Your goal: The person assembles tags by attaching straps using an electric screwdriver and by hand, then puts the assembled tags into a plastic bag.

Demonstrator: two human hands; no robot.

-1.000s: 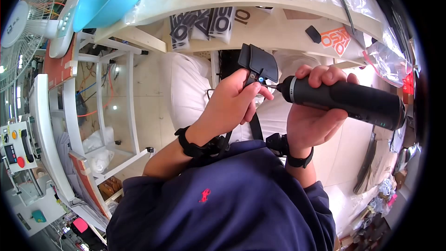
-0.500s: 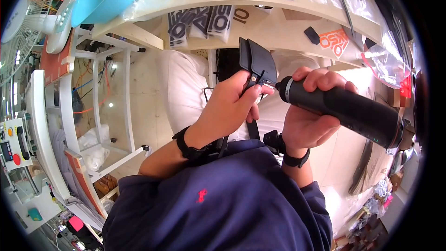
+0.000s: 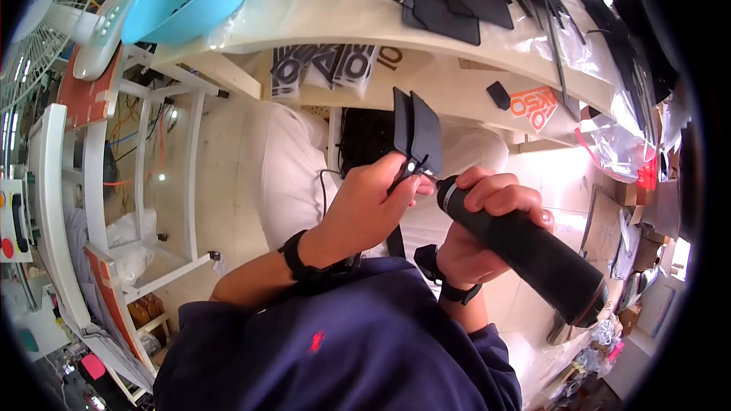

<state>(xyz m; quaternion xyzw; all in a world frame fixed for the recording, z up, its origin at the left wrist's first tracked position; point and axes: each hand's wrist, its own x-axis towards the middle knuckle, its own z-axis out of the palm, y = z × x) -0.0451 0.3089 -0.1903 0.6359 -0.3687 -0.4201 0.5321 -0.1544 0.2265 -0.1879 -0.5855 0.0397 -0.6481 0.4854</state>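
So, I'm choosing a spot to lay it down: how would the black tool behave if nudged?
The black tool would probably roll on its side, given its long, round body. It's likely stiff, as its outline stays straight in the right hand. Its thickness suggests some weight, though that's uncertain.

Large black characters stand on the packets [image 3: 356,68]; O and S can be made out, but no full word. Beside them, a dark "10" or "IO" shows on the shelf [image 3: 449,80]. The orange card [image 3: 533,106] bears letters, S and O among them. The shirt [image 3: 350,350] carries a small red emblem [image 3: 317,341]. Marks on the driver [image 3: 525,251] are too small to read.
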